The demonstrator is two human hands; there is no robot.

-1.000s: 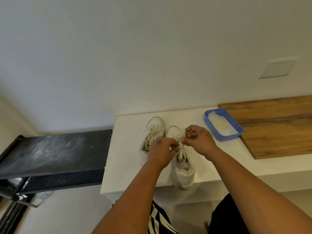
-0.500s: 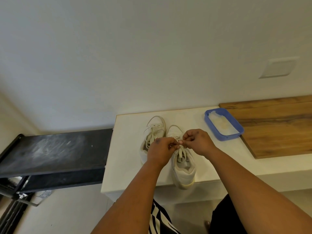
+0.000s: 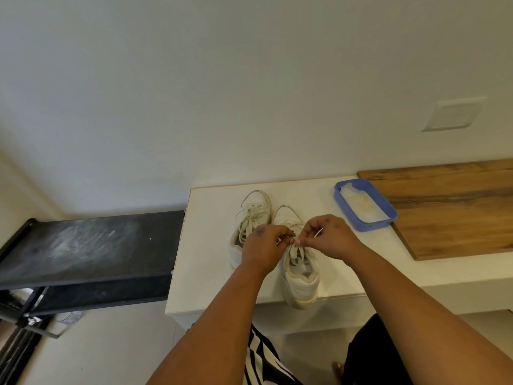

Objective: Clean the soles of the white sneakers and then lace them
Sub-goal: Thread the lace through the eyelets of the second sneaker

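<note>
We pinch the flat cream lace [image 3: 294, 247] of the nearer white leather sneaker [image 3: 301, 273], whose heel overhangs the front edge of the smooth white counter [image 3: 211, 262]. Our left hand [image 3: 263, 245] and right hand [image 3: 327, 236] meet fingertip to fingertip above its tongue, each curled round a strand. The second white sneaker [image 3: 251, 218], loosely laced, stands just beside it on the left. A blue rectangular plastic tray [image 3: 369, 225] lies near, against a grained wooden board [image 3: 449, 209].

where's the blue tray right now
In the head view, the blue tray sits on the white counter, right of the sneakers, overlapping the wooden board's left edge.
</note>
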